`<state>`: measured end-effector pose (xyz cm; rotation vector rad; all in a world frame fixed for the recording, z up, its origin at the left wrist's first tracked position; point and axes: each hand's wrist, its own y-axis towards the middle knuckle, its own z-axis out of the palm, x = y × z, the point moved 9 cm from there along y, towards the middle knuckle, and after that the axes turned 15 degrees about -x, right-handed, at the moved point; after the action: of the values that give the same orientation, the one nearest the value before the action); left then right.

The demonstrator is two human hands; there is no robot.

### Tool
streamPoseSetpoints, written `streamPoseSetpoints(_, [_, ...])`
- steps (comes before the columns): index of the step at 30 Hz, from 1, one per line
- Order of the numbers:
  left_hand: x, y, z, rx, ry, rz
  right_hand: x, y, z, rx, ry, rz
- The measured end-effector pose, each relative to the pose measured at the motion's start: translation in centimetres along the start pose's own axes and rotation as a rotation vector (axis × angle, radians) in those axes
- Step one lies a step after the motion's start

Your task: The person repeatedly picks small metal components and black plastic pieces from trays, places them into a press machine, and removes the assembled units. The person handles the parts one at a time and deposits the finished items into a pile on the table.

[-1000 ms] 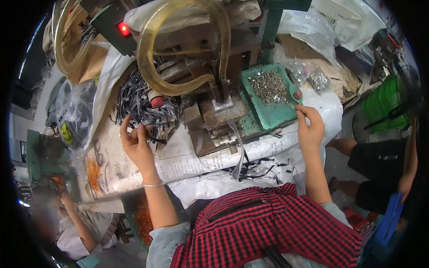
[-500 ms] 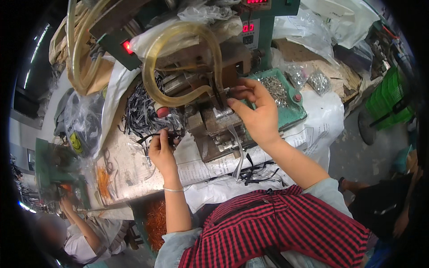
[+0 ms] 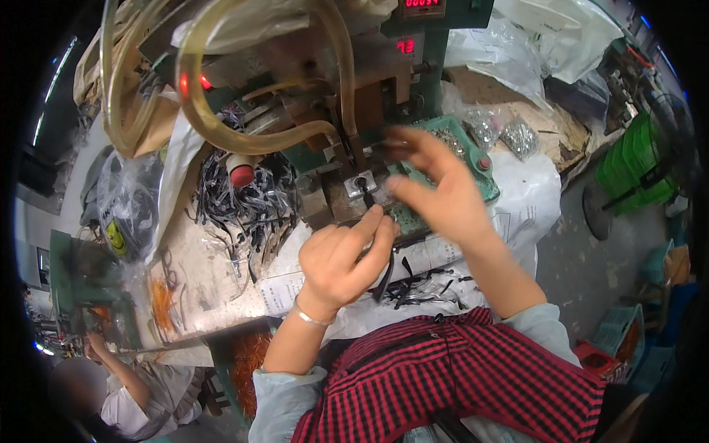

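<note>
My left hand [image 3: 341,258] is closed in a pinch at the front of the green press machine [image 3: 458,52]. Between its fingertips is a thin black strap [image 3: 371,201], whose far end reaches onto the small metal fixture [image 3: 360,183] under the press head. The strap's tail hangs below the hand. My right hand [image 3: 447,188] is just right of the fixture, blurred by motion, fingers apart and nothing visible in them. A tangled pile of black straps [image 3: 247,203] lies left of the machine. More black straps [image 3: 425,286] lie near the table's front edge.
A bent clear yellowish hose [image 3: 193,96] arches before the machine, above a red button [image 3: 241,176]. To the right are a green tray [image 3: 484,184] of small metal parts and bagged metal parts [image 3: 520,137]. Orange strips [image 3: 161,303] lie at left; a co-worker's arm [image 3: 122,369] is beyond.
My left hand moved right from the strap pile to the fixture, bringing a black strap. My right hand let go at the fixture and drew back right. The clear strip there is gone from the fixture.
</note>
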<state>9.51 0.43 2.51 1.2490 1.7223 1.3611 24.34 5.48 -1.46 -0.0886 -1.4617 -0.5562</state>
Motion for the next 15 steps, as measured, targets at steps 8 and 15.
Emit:
streamPoseSetpoints(8, [0.6,-1.0,0.7,-0.079,-0.065,0.014,-8.2,1.2,-13.9,-0.456,-0.480,-0.140])
streamPoseSetpoints(15, [0.9,-1.5,0.4,-0.064,-0.097,-0.099,-7.4,-0.7,-9.0,-0.262,-1.018,-0.354])
